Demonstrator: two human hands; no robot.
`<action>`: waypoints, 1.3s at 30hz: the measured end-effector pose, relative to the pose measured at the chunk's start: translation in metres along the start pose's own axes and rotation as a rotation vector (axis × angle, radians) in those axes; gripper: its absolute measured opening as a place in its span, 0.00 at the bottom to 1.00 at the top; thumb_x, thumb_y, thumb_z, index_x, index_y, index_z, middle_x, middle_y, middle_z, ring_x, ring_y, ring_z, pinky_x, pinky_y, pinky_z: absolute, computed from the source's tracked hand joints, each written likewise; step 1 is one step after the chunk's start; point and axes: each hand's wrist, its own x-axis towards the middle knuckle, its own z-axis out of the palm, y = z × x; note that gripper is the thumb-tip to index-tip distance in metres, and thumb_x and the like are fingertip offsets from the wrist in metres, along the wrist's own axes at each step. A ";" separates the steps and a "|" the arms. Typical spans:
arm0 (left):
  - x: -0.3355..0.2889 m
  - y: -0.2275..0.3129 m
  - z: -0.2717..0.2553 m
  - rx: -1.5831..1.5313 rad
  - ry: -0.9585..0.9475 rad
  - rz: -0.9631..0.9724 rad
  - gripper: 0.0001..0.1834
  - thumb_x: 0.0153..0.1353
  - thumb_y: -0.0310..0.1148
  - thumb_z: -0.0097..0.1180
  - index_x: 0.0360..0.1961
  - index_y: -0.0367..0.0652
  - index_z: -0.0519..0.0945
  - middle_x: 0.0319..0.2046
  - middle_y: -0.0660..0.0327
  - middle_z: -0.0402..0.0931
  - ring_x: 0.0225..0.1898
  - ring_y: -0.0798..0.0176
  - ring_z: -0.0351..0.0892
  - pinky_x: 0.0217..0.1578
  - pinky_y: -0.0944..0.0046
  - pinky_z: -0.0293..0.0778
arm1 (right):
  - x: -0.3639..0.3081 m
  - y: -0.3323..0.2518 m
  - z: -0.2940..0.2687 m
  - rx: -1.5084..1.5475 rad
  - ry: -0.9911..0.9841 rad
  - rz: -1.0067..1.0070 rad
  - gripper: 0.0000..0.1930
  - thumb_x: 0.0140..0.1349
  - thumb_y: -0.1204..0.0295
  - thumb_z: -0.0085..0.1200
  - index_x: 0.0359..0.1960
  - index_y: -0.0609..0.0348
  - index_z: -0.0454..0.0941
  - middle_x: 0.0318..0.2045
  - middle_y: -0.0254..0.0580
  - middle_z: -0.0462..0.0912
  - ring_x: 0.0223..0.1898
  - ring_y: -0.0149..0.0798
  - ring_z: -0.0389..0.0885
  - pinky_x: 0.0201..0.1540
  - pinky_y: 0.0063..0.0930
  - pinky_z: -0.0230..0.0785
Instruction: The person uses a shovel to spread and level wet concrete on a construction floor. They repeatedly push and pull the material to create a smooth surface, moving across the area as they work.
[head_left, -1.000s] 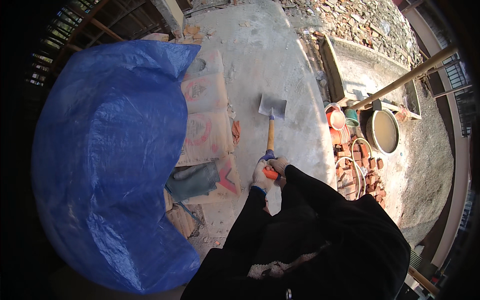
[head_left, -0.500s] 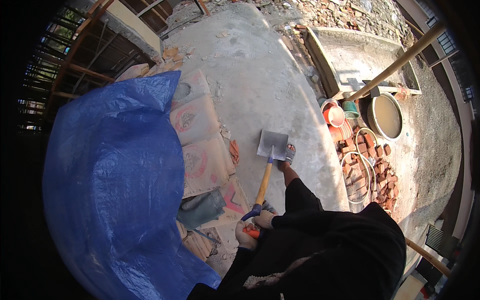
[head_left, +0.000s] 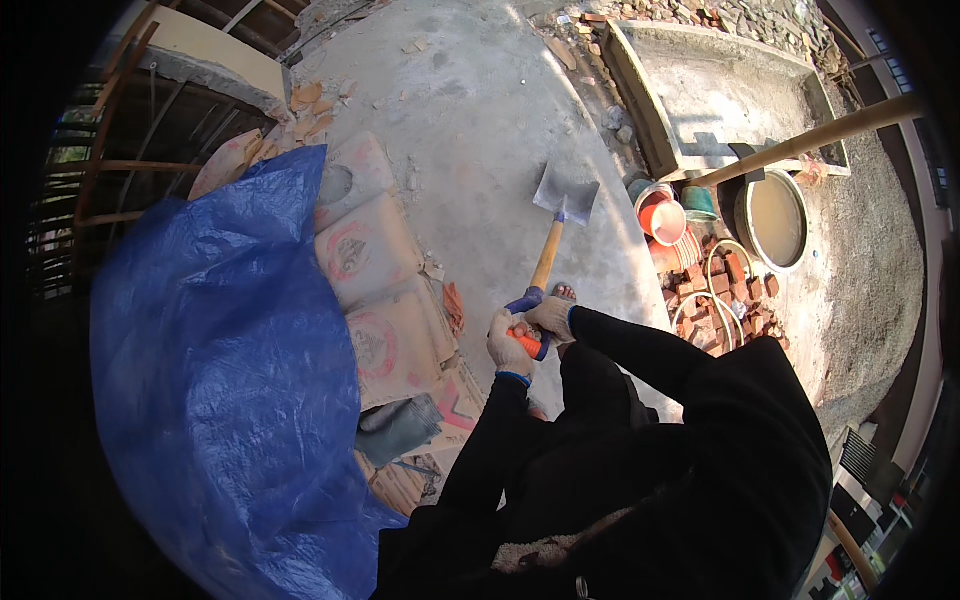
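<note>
A shovel (head_left: 546, 257) with a flat metal blade, a pale wooden shaft and a blue-and-orange handle slants away from me over the concrete. My left hand (head_left: 509, 346), in a light knitted glove, is closed around the orange grip at the near end. Just beside it, my gloved right hand (head_left: 551, 317) wraps the blue part where handle meets shaft. The blade points to the far side, at or just above the floor; I cannot tell which. My sandalled foot shows partly behind the right hand.
Left of me, a blue tarp (head_left: 230, 370) partly covers stacked paper sacks (head_left: 375, 250), with a grey-green rubber boot (head_left: 400, 432) beside them. To the right are a concrete trough (head_left: 735, 172), buckets (head_left: 664, 219), a round tub of murky water (head_left: 777, 222), a hose and red bricks (head_left: 735, 268).
Both hands have moved forward and slightly right, arms now stretched out. With them the shovel has shifted farther away, its blade now beyond my foot rather than beside it.
</note>
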 end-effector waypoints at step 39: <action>0.055 -0.021 0.080 -0.055 -0.202 -0.065 0.17 0.69 0.47 0.42 0.36 0.47 0.76 0.19 0.70 0.62 0.24 0.70 0.65 0.31 0.64 0.71 | 0.022 -0.031 -0.092 -0.886 0.405 -0.195 0.13 0.57 0.65 0.51 0.37 0.55 0.85 0.36 0.48 0.85 0.37 0.46 0.86 0.41 0.40 0.77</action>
